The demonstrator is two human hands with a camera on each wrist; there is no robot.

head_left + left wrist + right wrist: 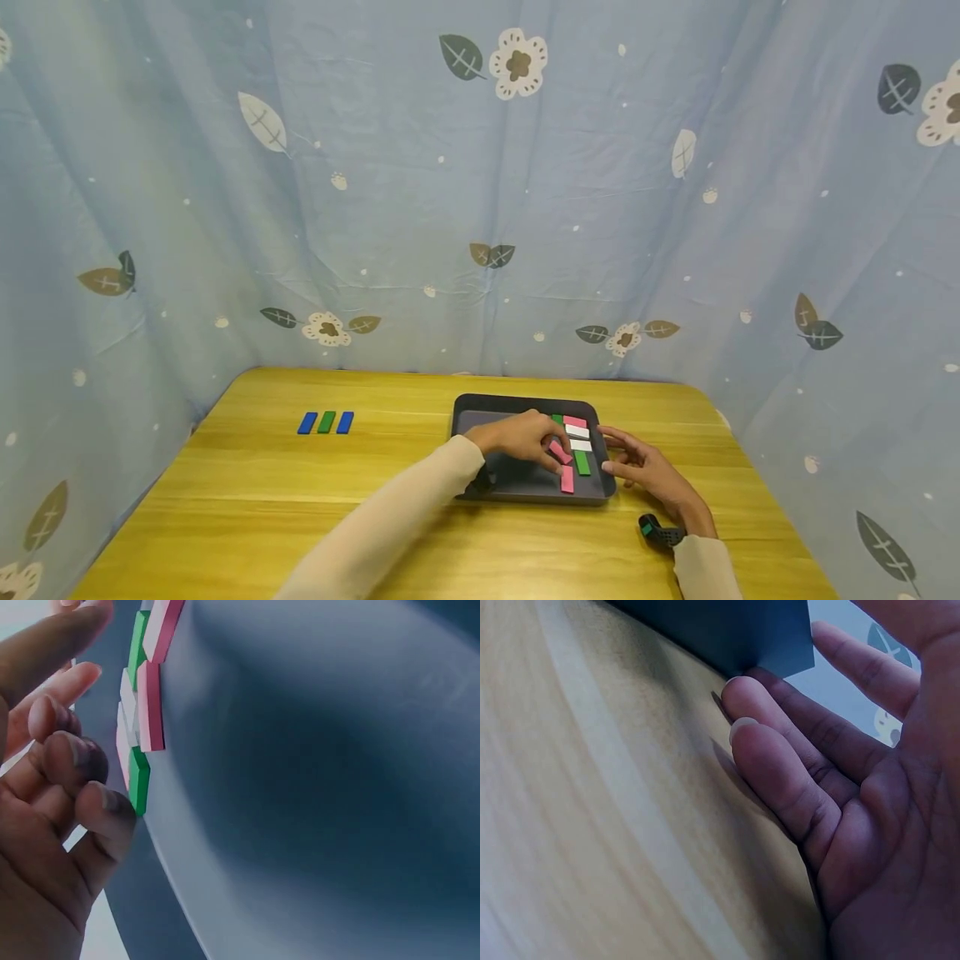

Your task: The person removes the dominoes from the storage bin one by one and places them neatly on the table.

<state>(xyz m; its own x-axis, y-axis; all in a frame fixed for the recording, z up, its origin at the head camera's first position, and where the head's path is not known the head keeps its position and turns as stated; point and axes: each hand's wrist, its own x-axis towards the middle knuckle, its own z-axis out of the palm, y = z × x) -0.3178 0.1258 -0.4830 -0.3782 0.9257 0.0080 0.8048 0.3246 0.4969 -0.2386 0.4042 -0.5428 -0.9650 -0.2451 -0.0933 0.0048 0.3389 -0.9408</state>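
Observation:
My left hand (521,437) reaches over a dark grey tray (517,497), its fingers loosely bent and its palm empty. Below its thumb and fingers, a slanted pink block (560,452) lies in the tray; in the left wrist view this pink block (151,705) shows apart from the fingertips. Another pink block (567,480) is close by the thumb. At the tray's right wall my right hand (652,475) rests with relaxed fingers, thumb and fingertips at the rim. In the right wrist view, its lower fingers (776,769) lie along the table beside the tray corner (780,645).
Inside the tray's right end lie white blocks (581,446), a green block (582,463), a farther green block (557,419) and a pink block (575,422). On the wooden table (225,500), a green block (326,422) lies between two blue blocks (307,423). A patterned curtain (420,167) hangs behind.

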